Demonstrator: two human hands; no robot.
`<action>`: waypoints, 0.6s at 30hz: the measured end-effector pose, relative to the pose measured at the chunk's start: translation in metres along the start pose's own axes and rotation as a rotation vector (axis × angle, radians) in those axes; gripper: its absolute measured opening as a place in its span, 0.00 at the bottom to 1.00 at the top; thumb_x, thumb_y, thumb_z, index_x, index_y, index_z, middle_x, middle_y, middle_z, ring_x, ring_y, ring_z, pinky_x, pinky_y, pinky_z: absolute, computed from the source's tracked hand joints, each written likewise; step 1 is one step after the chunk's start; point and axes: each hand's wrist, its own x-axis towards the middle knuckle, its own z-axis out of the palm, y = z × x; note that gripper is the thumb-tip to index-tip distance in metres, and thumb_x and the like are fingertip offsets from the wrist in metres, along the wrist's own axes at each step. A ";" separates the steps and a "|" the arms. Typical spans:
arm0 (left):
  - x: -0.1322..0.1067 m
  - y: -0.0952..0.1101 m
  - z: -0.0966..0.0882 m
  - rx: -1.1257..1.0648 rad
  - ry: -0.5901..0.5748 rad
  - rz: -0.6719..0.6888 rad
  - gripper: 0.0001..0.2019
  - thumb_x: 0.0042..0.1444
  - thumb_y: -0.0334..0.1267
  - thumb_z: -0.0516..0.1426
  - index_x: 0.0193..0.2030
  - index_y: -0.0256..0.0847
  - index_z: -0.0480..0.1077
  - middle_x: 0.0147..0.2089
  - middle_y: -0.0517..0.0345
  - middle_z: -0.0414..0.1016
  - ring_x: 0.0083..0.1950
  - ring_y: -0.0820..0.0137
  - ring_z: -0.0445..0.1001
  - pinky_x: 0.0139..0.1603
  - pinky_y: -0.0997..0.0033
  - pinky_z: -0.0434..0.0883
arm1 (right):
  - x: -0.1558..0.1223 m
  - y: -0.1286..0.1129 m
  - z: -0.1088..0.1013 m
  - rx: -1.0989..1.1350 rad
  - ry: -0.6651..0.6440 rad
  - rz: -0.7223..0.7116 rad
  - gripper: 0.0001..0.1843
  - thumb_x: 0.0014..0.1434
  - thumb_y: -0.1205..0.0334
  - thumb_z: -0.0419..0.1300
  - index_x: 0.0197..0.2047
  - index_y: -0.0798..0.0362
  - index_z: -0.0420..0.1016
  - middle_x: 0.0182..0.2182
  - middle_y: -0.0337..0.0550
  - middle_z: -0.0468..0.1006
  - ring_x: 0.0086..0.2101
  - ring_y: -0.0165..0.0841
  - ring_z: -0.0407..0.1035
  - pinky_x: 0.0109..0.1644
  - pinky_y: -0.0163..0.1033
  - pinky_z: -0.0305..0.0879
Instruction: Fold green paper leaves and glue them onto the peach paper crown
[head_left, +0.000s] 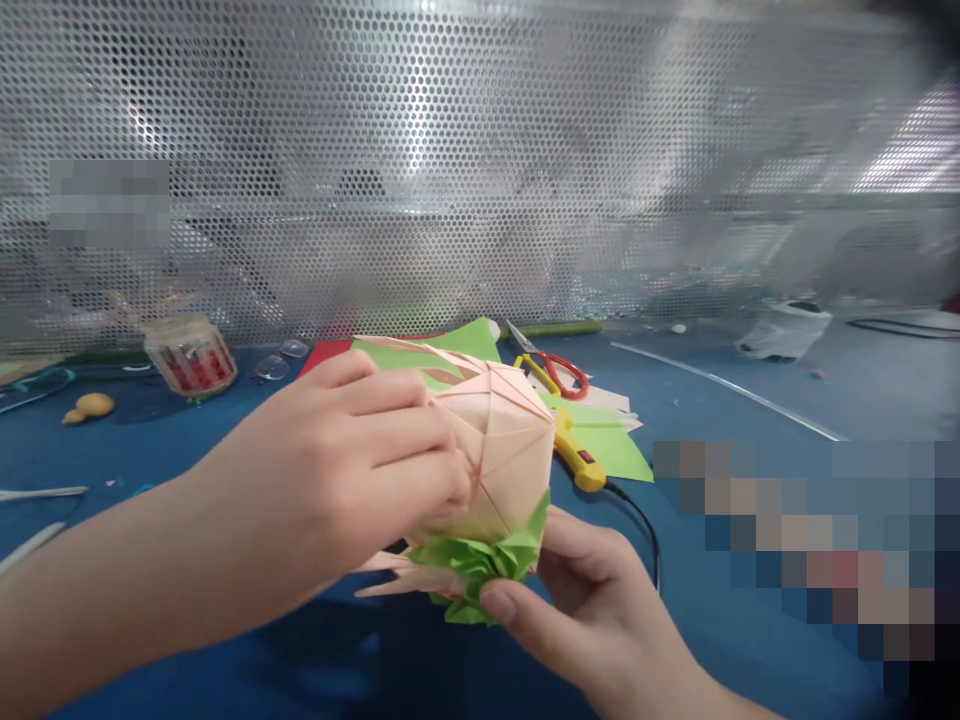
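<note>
A peach-coloured folded paper craft (pixel 517 435), with creases and thin pointed strips at its left side, is held above the blue table. Green crumpled paper (pixel 480 560) sits along its lower edge. My left hand (pixel 360 450) is closed at the craft's left side, its fingers curled against the peach paper; the fingertips are partly hidden. From the lower right, my right hand (pixel 592 600) grips the craft, with the thumb on the green paper and the other fingers behind.
Behind the craft lie green paper sheets (pixel 626 445), red-handled scissors (pixel 566 375) and a yellow glue gun (pixel 581 460) with a black cord. A jar with red stripes (pixel 191 355) and eyeglasses (pixel 274 365) are at left. A clear stick (pixel 720 385) lies right. Perforated metal mesh (pixel 450 150) stands behind.
</note>
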 end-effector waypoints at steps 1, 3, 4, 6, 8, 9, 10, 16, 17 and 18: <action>0.000 0.000 -0.001 0.009 0.016 0.000 0.20 0.69 0.30 0.43 0.31 0.43 0.72 0.34 0.67 0.79 0.34 0.68 0.71 0.36 0.66 0.62 | 0.000 -0.001 0.000 -0.003 0.001 -0.008 0.10 0.58 0.64 0.64 0.43 0.42 0.81 0.44 0.39 0.82 0.46 0.38 0.75 0.51 0.37 0.69; 0.000 0.001 0.000 0.041 0.028 0.001 0.21 0.68 0.29 0.43 0.30 0.43 0.73 0.32 0.65 0.79 0.33 0.67 0.71 0.35 0.65 0.62 | 0.002 -0.001 0.000 -0.013 0.001 -0.013 0.09 0.58 0.64 0.64 0.43 0.44 0.81 0.43 0.40 0.82 0.44 0.38 0.76 0.50 0.38 0.69; 0.000 0.001 0.001 0.056 0.043 0.006 0.21 0.68 0.28 0.43 0.30 0.43 0.73 0.31 0.65 0.79 0.33 0.67 0.71 0.35 0.64 0.62 | 0.002 -0.002 0.000 -0.016 -0.001 -0.012 0.09 0.58 0.63 0.64 0.43 0.44 0.81 0.42 0.41 0.82 0.44 0.38 0.76 0.50 0.38 0.70; 0.001 0.002 0.003 0.084 0.055 0.018 0.22 0.68 0.27 0.43 0.31 0.42 0.74 0.31 0.63 0.79 0.33 0.67 0.72 0.37 0.63 0.64 | 0.003 -0.003 -0.001 -0.016 -0.003 -0.011 0.09 0.58 0.63 0.64 0.42 0.45 0.81 0.42 0.41 0.82 0.44 0.39 0.75 0.50 0.39 0.69; 0.001 0.004 0.004 0.113 0.067 0.043 0.22 0.69 0.29 0.42 0.32 0.40 0.75 0.32 0.61 0.80 0.33 0.67 0.72 0.38 0.63 0.64 | 0.003 -0.003 -0.001 -0.011 -0.010 -0.019 0.09 0.58 0.65 0.64 0.41 0.45 0.81 0.43 0.40 0.82 0.45 0.37 0.75 0.52 0.39 0.68; 0.001 0.004 0.004 0.130 0.072 0.058 0.23 0.69 0.29 0.42 0.32 0.40 0.75 0.32 0.60 0.80 0.34 0.67 0.72 0.38 0.63 0.64 | 0.003 -0.004 -0.001 -0.009 -0.013 -0.021 0.09 0.58 0.66 0.64 0.41 0.44 0.81 0.43 0.39 0.82 0.45 0.37 0.75 0.53 0.38 0.68; 0.001 0.005 0.004 0.150 0.068 0.073 0.23 0.69 0.29 0.41 0.32 0.39 0.75 0.32 0.59 0.79 0.34 0.67 0.72 0.37 0.63 0.64 | 0.003 -0.004 -0.001 -0.011 -0.020 -0.022 0.10 0.58 0.66 0.64 0.41 0.44 0.81 0.43 0.38 0.82 0.45 0.36 0.75 0.53 0.38 0.68; 0.004 0.009 0.001 0.230 0.059 0.150 0.29 0.68 0.27 0.36 0.28 0.43 0.73 0.26 0.63 0.76 0.30 0.69 0.71 0.37 0.66 0.65 | 0.003 -0.006 0.000 -0.098 -0.012 -0.020 0.05 0.56 0.64 0.65 0.37 0.49 0.82 0.33 0.42 0.81 0.35 0.36 0.75 0.41 0.37 0.71; 0.004 0.010 0.002 0.228 0.056 0.158 0.29 0.68 0.27 0.35 0.27 0.44 0.73 0.25 0.63 0.76 0.29 0.69 0.71 0.36 0.66 0.66 | 0.003 -0.006 0.000 -0.119 -0.006 -0.023 0.04 0.55 0.64 0.65 0.34 0.50 0.82 0.31 0.42 0.80 0.33 0.35 0.74 0.40 0.37 0.71; 0.005 0.010 0.002 0.224 0.049 0.168 0.30 0.68 0.27 0.35 0.26 0.44 0.73 0.25 0.63 0.76 0.29 0.70 0.71 0.36 0.66 0.66 | 0.004 -0.006 0.000 -0.136 -0.001 -0.030 0.03 0.55 0.63 0.65 0.32 0.51 0.81 0.30 0.42 0.79 0.31 0.35 0.73 0.39 0.37 0.71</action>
